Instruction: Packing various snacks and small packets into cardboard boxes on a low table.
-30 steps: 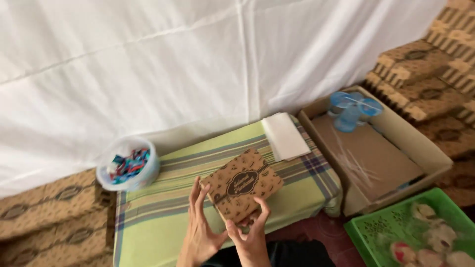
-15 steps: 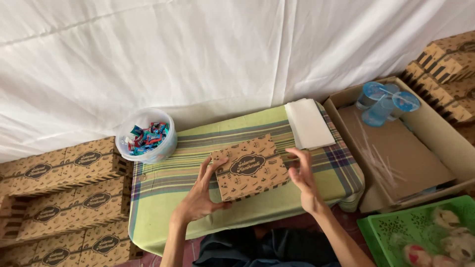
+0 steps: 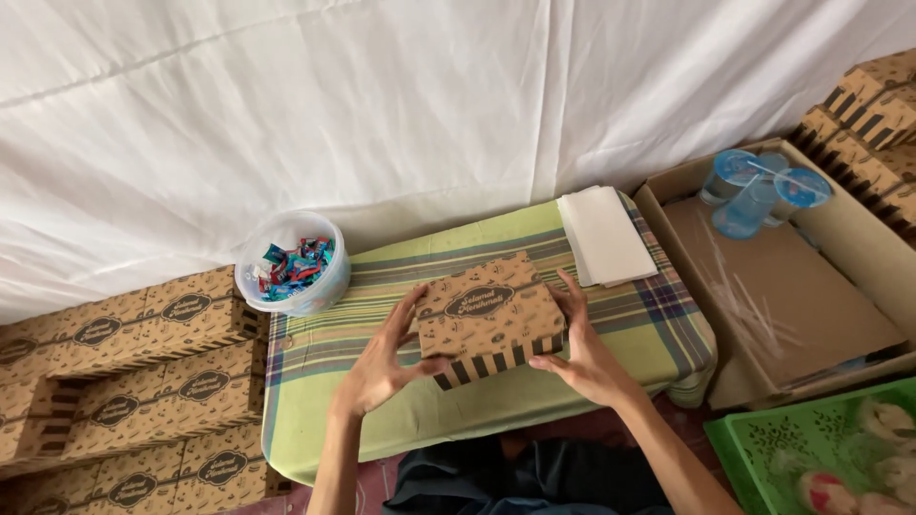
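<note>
A person sits at a low table with a green striped cloth on it. One brown box with a dark pattern sits in the middle of the table. Its lid is shut and it has stripes on the front side.

The left hand is on the left side of the box. Its fingers are spread and press against the left wall, and the thumb touches the front bottom corner. The right hand is on the right side. Its fingers lie along the right wall, and the thumb touches the front near the bottom. So the box sits between the two hands, and both hands hold it by its sides.

Behind the box on the left is one clear round tub full of small wrapped candies. Behind it on the right is one stack of white paper napkins.

On the floor to the left are many more brown boxes stacked in rows. I can see about ten, and some are cut off. More are stacked at the far right too.

To the right is one big open cardboard box. In its back corner are three water cups with blue lids. One green basket sits at the bottom right with round buns inside, too blurry to count.
</note>
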